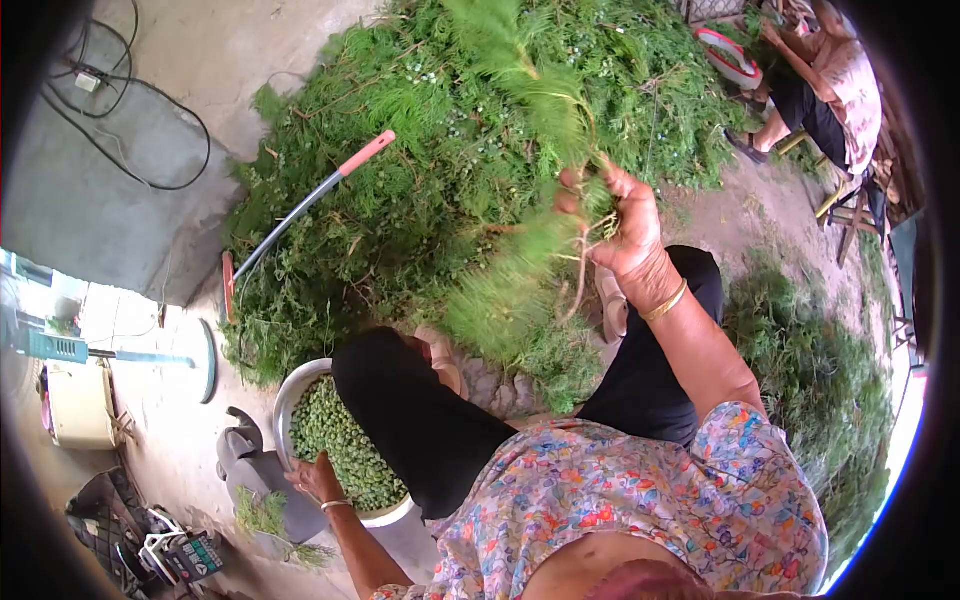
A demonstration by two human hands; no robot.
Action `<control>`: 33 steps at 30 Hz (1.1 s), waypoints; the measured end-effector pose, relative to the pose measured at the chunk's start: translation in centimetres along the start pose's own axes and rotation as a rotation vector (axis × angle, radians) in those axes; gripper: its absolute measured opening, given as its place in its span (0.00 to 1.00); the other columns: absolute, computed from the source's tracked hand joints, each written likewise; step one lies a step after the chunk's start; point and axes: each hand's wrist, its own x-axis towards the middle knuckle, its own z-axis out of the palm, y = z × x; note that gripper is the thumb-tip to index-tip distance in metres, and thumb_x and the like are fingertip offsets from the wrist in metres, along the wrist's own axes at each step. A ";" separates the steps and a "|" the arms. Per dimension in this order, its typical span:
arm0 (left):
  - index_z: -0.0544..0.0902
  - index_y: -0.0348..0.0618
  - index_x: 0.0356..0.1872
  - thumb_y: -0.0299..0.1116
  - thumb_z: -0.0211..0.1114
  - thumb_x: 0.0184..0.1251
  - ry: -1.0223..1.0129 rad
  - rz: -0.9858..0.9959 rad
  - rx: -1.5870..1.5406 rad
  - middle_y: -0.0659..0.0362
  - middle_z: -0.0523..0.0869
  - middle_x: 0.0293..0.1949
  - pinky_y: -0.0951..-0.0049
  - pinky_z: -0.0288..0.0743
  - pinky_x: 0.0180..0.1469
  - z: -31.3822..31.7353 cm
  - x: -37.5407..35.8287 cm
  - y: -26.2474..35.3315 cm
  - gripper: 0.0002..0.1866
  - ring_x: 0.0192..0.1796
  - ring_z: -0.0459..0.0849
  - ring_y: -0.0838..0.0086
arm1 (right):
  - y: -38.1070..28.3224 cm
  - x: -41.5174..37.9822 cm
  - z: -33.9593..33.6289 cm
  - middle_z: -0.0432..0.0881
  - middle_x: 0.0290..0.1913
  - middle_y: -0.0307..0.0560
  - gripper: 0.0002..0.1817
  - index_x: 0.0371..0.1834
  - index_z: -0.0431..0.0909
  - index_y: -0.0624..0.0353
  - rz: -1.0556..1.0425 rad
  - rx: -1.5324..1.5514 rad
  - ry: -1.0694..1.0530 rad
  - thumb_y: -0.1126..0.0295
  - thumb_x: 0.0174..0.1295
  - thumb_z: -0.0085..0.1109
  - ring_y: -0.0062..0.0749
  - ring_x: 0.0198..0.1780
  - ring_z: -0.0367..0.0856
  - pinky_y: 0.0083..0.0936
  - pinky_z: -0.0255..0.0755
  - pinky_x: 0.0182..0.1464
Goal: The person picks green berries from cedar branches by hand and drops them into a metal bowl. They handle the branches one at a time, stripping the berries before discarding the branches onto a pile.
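Raised in front of me, my right hand (630,220) is closed around the woody stem of a green conifer branch (535,100). The sprays of this branch are smeared by motion. Down at the left, my left hand (315,480) grips the near left rim of a white basin (284,400), with the thumb on the inner side. Many small green berries (345,445) fill the basin, which stands beside my left knee. Beyond my feet lies a large heap of cut conifer branches (420,150), some with pale berries on them.
A long-handled tool (315,195) with a pink grip leans on the heap. Another person (835,90) sits at upper right by a red-rimmed basin (728,58). More branches (800,350) lie at right. A fan (200,360), grey stool (280,505) and cables (130,85) are left.
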 end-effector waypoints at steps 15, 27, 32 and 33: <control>0.76 0.34 0.47 0.25 0.68 0.49 -0.145 1.419 -0.723 0.47 0.81 0.40 0.70 0.77 0.42 -7.8 -21.1 22.0 0.21 0.41 0.82 0.63 | 7.6 -6.9 1.8 0.83 0.35 0.50 0.13 0.43 0.76 0.73 -0.165 -0.646 0.281 0.71 0.65 0.54 0.28 0.35 0.81 0.26 0.75 0.43; 0.80 0.33 0.39 0.30 0.63 0.63 -1.495 0.196 -1.480 0.60 0.81 0.29 0.78 0.64 0.24 -5.4 -20.7 21.1 0.10 0.24 0.72 0.78 | 9.6 -12.1 -1.1 0.79 0.47 0.53 0.26 0.60 0.67 0.67 -0.238 -0.967 0.303 0.63 0.62 0.59 0.28 0.47 0.76 0.25 0.71 0.50; 0.81 0.33 0.40 0.32 0.64 0.62 -1.536 0.119 -1.485 0.60 0.82 0.31 0.79 0.66 0.26 -3.8 -21.3 20.7 0.11 0.26 0.74 0.79 | 10.2 -13.2 -1.7 0.79 0.35 0.54 0.21 0.41 0.75 0.71 0.132 -1.256 0.075 0.59 0.61 0.60 0.26 0.36 0.76 0.27 0.71 0.36; 0.81 0.33 0.39 0.33 0.64 0.63 -1.449 0.141 -1.470 0.60 0.82 0.30 0.80 0.66 0.26 -3.6 -21.8 20.9 0.11 0.26 0.74 0.79 | 10.5 -13.2 -1.4 0.78 0.30 0.51 0.20 0.38 0.74 0.71 0.172 -1.371 0.029 0.59 0.61 0.59 0.24 0.33 0.73 0.26 0.70 0.34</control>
